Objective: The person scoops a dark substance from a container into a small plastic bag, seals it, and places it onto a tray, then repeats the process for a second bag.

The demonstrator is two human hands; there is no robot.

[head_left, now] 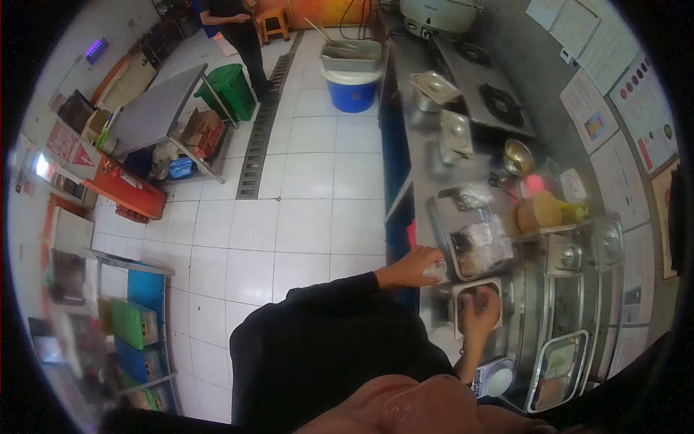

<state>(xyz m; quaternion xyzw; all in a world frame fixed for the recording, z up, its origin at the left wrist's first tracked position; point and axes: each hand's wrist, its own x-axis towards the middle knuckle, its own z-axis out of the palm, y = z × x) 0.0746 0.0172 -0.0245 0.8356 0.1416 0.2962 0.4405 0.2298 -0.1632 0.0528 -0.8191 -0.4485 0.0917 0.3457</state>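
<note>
My left hand (pixel 416 264), in a black sleeve, is closed around a small clear plastic bag (pixel 437 271) at the counter's front edge. My right hand (pixel 481 312) reaches down into a small square steel pan (pixel 463 291). Its fingers are curled into the pan and hide what they touch. Just beyond both hands a steel tray (pixel 442 224) holds several clear bags of food (pixel 483 242).
A small scale (pixel 495 377) and a food tray (pixel 558 365) sit near my right forearm. Lidded steel pots (pixel 571 254) stand to the right, a gas stove (pixel 499 101) farther along the counter. A blue bucket (pixel 352 90), a green bin (pixel 235 87) and another person (pixel 238 29) are on the tiled floor.
</note>
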